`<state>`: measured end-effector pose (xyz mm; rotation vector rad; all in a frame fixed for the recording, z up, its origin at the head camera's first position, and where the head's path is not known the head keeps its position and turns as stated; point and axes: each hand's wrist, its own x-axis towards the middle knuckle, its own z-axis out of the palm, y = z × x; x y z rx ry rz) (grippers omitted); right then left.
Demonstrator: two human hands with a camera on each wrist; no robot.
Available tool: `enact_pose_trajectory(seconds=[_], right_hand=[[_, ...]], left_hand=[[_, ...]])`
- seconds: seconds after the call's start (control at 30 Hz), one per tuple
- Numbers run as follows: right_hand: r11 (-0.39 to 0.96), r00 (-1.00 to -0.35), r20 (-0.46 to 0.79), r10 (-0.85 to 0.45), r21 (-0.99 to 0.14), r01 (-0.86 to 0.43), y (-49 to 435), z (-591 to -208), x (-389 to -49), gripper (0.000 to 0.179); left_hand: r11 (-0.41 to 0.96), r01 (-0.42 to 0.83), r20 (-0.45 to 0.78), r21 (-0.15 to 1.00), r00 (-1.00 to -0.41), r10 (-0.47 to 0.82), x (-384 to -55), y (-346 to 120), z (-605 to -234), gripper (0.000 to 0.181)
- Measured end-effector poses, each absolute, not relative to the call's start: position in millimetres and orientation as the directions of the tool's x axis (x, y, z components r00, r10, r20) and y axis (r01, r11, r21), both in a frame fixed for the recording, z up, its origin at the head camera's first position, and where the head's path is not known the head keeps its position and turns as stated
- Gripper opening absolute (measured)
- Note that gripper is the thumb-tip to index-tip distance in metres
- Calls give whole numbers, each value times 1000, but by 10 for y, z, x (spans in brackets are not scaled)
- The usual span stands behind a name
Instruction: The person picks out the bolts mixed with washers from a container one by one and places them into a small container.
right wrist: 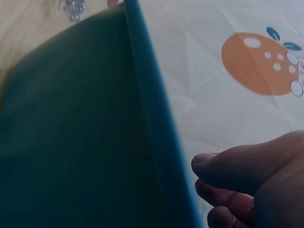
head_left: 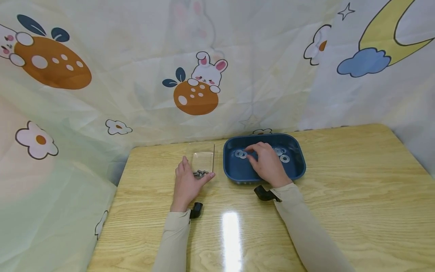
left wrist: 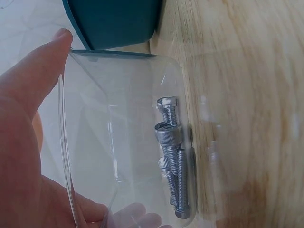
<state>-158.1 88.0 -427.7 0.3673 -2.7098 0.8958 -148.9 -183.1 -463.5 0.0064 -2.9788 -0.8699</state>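
My left hand grips a clear plastic box, thumb on its right side and fingers on its left. Several metal socket-head bolts lie at the bottom of this box, which stands on the table. My right hand reaches over the near rim into a blue tray. Its thumb and fingers are bent with a gap between them, and nothing shows in that gap. Flat metal washers lie by the fingertips at the tray's left, and more washers lie right of the hand.
The box and tray stand side by side near the back edge of a wooden table. A patterned cloth hangs right behind it and along the left side. Black wrist mounts stick out from both sleeves.
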Motion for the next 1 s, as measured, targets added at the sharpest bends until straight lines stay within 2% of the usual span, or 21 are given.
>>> enact_pose_trajectory(seconds=[0.33,0.63,1.0], right_hand=[[835,-971,227,-75,-519,-186,990,-4374,-1647,27],[882,-994,93,58,-471,7,1036,-4430,-1664,40],[909,-997,-40,60,-411,71,1060,-4452,-1683,55]], left_hand=[[843,3,31,539,-999,-16,-1508,-1844,-4640,126],[842,7,39,539,-999,-17,-1511,-1846,-4645,126],[846,-2,34,533,-999,-24,-1510,-1832,-4657,126]])
